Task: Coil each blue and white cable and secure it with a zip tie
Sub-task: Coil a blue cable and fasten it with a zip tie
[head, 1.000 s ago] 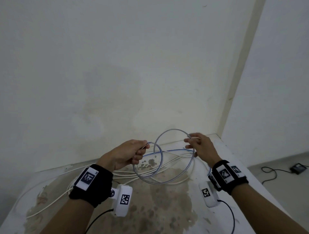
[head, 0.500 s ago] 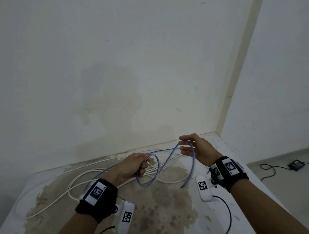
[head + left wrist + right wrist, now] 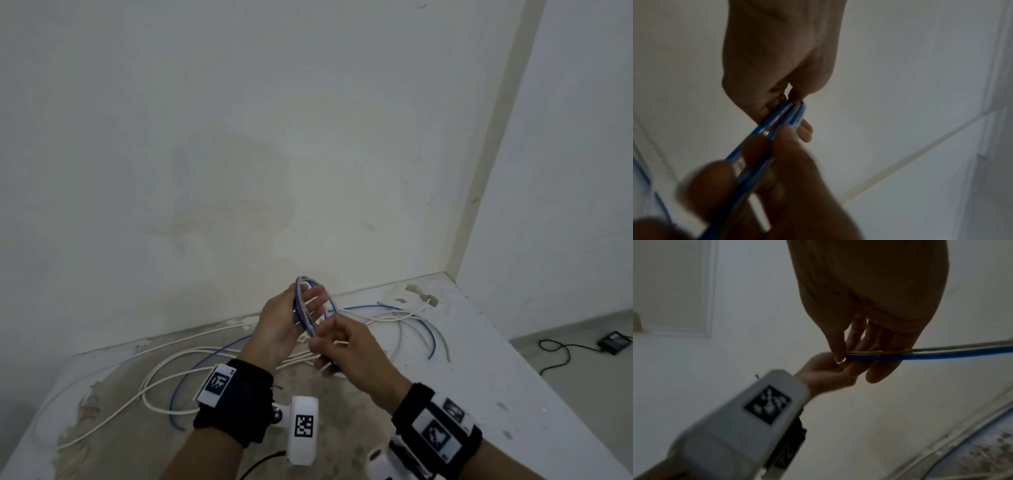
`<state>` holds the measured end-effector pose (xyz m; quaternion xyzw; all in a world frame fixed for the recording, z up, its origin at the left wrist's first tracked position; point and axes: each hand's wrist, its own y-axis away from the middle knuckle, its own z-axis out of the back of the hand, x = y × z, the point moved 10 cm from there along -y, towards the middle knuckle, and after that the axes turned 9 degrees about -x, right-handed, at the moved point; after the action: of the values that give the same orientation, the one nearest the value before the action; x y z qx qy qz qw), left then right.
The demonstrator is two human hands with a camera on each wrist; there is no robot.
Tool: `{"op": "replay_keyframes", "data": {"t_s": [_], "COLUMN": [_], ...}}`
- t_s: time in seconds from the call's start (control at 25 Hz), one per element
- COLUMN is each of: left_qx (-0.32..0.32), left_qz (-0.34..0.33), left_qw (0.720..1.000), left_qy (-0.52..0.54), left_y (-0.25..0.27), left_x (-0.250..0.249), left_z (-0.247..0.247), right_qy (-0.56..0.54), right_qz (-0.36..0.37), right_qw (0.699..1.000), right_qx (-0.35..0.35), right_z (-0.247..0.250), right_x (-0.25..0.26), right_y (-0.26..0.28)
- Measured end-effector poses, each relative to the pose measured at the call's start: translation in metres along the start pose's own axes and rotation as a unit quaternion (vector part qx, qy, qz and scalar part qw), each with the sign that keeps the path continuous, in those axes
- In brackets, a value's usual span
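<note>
A small coil of blue and white cable (image 3: pixel 302 301) stands upright in my left hand (image 3: pixel 286 325), which grips it between thumb and fingers. My right hand (image 3: pixel 337 353) sits right against it and pinches the coil's lower strands. In the left wrist view the coil's strands (image 3: pixel 786 112) run from my left fingertips down through my right hand's fingers (image 3: pixel 756 151). In the right wrist view my right thumb and fingers (image 3: pixel 838 353) pinch the blue cable (image 3: pixel 920 355). A thin white strip (image 3: pixel 339 342) pokes out of my right hand. The cable's loose tail (image 3: pixel 430 329) trails on the table.
Several loose white cables (image 3: pixel 161 370) and a blue one (image 3: pixel 191 373) sprawl over the stained white table (image 3: pixel 486 370), which sits in a wall corner. A black adapter (image 3: pixel 615 341) with its cord lies on the floor to the right.
My hands were apart, holding a wide loop open between them. They have come together, and the loop now lies folded onto the small coil in my left hand.
</note>
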<state>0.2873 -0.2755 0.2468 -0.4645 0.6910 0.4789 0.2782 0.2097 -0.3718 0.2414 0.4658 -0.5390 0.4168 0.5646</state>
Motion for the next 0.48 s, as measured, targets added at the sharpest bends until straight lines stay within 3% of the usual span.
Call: {"op": "replay_keyframes", "data": {"t_s": [0.16, 0.24, 0.32, 0.4, 0.48], "left_qx": [-0.016, 0.004, 0.022, 0.029, 0.048], "left_qz": [0.018, 0.035, 0.047, 0.044, 0.04], "left_qw": [1.0, 0.999, 0.998, 0.998, 0.998], "left_qy": [0.003, -0.009, -0.023, -0.032, -0.03], "left_y": [0.001, 0.003, 0.004, 0.007, 0.009], "left_x": [0.002, 0.008, 0.013, 0.015, 0.013], "left_z": [0.003, 0.0, -0.002, -0.002, -0.004], "right_qy": [0.084, 0.209, 0.295, 0.305, 0.251], "right_qz": [0.046, 0.11, 0.124, 0.072, -0.038], "right_qw": [0.995, 0.972, 0.947, 0.95, 0.967], "right_qx": [0.013, 0.002, -0.017, -0.003, 0.021], "right_z": [-0.002, 0.004, 0.016, 0.03, 0.042], "right_x": [-0.034, -0.043, -0.054, -0.08, -0.11], "right_y": [0.005, 0.007, 0.008, 0.009, 0.013]}}
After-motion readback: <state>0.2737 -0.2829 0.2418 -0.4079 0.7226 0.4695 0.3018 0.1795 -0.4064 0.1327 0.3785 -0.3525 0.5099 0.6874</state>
